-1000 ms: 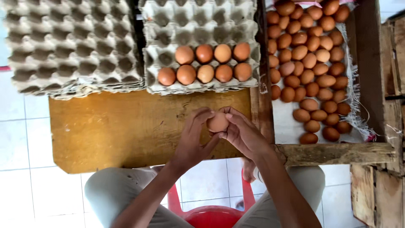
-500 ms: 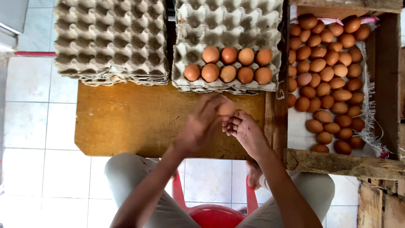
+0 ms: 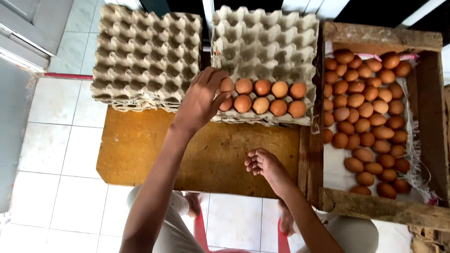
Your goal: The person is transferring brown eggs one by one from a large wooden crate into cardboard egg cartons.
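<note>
My left hand [image 3: 200, 100] reaches up to the left end of a grey pulp egg tray [image 3: 265, 44], its fingertips closed around a brown egg [image 3: 227, 85] that sits at a cup in the tray's near rows. Several other brown eggs [image 3: 262, 96] fill two rows of that tray. My right hand [image 3: 264, 164] hovers over the wooden board [image 3: 140, 145], fingers loosely apart and holding nothing.
A stack of empty pulp trays [image 3: 145, 56] lies left of the egg tray. On the right, a wooden crate [image 3: 382, 35] holds several loose brown eggs [image 3: 363, 110]. White floor tiles [image 3: 56, 154] and a red stool [image 3: 200, 229] show below my legs.
Both hands held one egg together over the board. The left hand has since carried it up to the tray, and the right hand has dropped away empty.
</note>
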